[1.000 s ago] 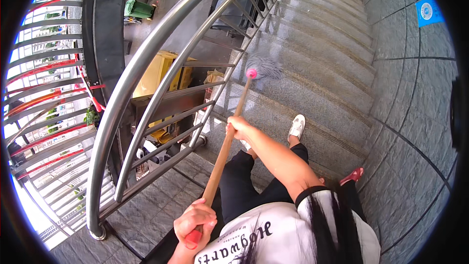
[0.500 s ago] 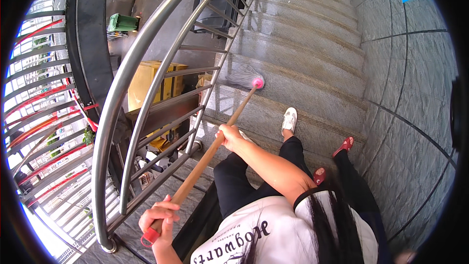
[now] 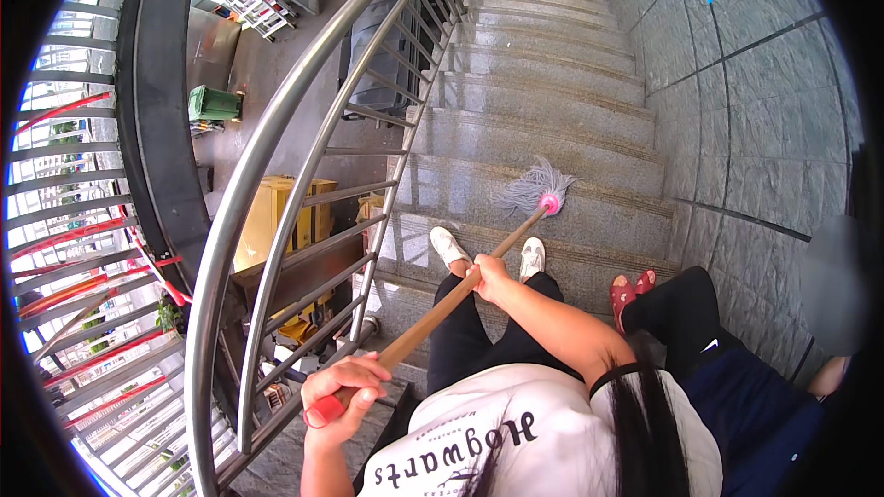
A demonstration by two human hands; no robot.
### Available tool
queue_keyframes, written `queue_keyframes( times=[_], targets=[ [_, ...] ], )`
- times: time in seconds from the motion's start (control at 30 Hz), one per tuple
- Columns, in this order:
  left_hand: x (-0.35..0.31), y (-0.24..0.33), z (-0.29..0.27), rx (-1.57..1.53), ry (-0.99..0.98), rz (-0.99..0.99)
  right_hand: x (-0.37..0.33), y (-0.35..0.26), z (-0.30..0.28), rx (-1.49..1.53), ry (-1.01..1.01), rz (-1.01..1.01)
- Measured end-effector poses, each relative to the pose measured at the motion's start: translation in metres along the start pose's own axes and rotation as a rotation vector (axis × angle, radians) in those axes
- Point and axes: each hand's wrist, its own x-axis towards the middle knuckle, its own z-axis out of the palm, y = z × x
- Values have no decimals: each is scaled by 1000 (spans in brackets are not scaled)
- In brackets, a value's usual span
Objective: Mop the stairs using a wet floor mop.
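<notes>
Left hand (image 3: 348,390) and right hand (image 3: 491,279), fingers wrapped round the long wooden handle (image 3: 428,320): I'd drag that grey string mop head (image 3: 531,188) flat along the grey stone step (image 3: 451,186).

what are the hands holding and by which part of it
A mop, by its wooden handle: the left hand grips it at the red end, the right hand farther along, nearer the mop head.
</notes>
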Motion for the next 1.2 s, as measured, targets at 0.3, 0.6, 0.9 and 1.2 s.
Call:
queue_keyframes(
  times=[0.3, 0.6, 0.9, 1.2],
  targets=[
    [51, 10, -56, 92, -178, 399, 39, 26, 85, -136, -255, 125],
    [114, -24, -102, -328, 65, 428, 13, 1, 147, -531, -377, -170],
    [189, -38, -104, -274, 401, 386, -12, -46, -23, -276, 35, -378],
    [209, -14, -72, -180, 365, 470, -10, -25, -72, -656, 276, -342]
  ],
)
